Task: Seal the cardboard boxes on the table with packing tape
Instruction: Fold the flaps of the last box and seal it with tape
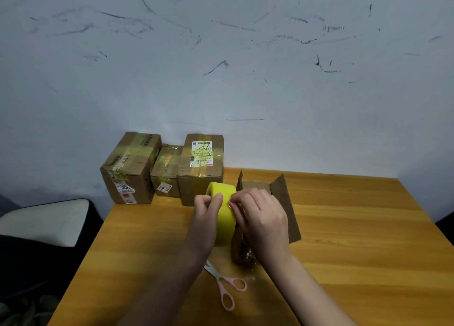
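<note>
Above table (344, 227): both hands grip tape roll (222, 203).

my fingers (218, 199) work at a roll of yellow tape (224, 215), its face smooth and faintly matt. the counter (344, 239) is orange-toned wood grain with a soft sheen. the sealed boxes (130, 168) are matt brown cardboard under glossy, wrinkled tape and paper labels. the scissors (224, 284) pair pale metal blades with pink plastic handles.
</note>
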A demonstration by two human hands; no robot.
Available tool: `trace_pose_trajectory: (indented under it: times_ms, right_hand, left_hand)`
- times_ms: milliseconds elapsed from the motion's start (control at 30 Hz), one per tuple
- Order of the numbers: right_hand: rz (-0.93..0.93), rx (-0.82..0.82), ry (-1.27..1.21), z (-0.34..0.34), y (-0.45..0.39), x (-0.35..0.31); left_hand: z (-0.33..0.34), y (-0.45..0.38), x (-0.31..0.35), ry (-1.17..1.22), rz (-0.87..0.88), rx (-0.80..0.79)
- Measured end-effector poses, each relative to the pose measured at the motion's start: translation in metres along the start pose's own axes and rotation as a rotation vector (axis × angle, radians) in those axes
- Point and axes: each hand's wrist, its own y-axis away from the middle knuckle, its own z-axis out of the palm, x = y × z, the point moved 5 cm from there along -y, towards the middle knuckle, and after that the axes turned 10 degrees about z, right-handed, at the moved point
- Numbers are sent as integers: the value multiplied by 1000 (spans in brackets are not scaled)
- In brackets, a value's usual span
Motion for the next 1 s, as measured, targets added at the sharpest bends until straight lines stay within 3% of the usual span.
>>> trace_pose_trajectory:
  times_ms: [233, 467, 1000]
  right_hand:
    - [272, -74, -223, 0, -3, 8]
    - [308, -224, -233, 17, -19, 17]
    - [538, -435, -479, 31, -21, 31]
  left_hand:
    - [-1, -5, 1, -17, 3, -87]
    - [-4, -9, -2, -52, 27, -183]
    - [-13, -12, -14, -80, 43, -123]
